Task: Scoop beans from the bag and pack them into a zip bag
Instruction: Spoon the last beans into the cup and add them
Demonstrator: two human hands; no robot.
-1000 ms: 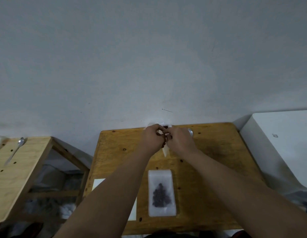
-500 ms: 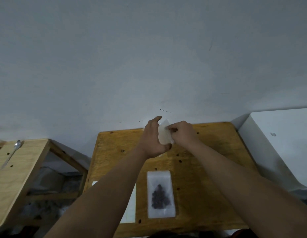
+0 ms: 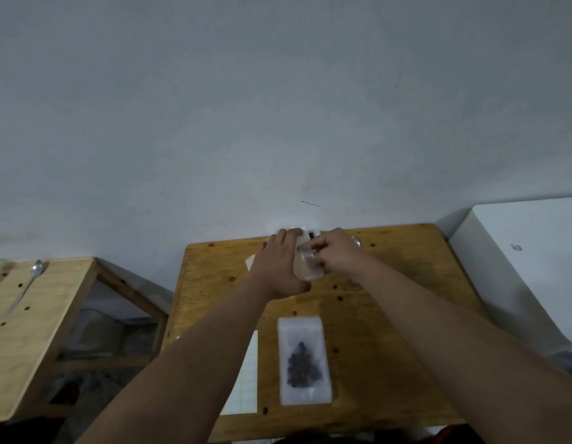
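Both my hands meet at the far edge of the wooden table [image 3: 390, 315]. My left hand [image 3: 279, 267] holds a small clear zip bag [image 3: 305, 267] upright from the left, fingers raised along its side. My right hand [image 3: 337, 253] pinches the bag's top right edge with curled fingers. A second zip bag [image 3: 303, 360] lies flat near the table's front, with a dark pile of beans inside it. The source bag of beans is mostly hidden behind my hands; only a pale scrap [image 3: 251, 261] shows to their left.
A white sheet [image 3: 246, 382] lies left of the flat bag, partly under my left forearm. A metal spoon [image 3: 26, 288] rests on a second wooden table at the left. A white box [image 3: 528, 261] stands to the right. The grey wall rises just behind the table.
My hands shifted the upright zip bag slightly; my left hand now holds it along its left side and my right hand pinches its top edge lower than before.
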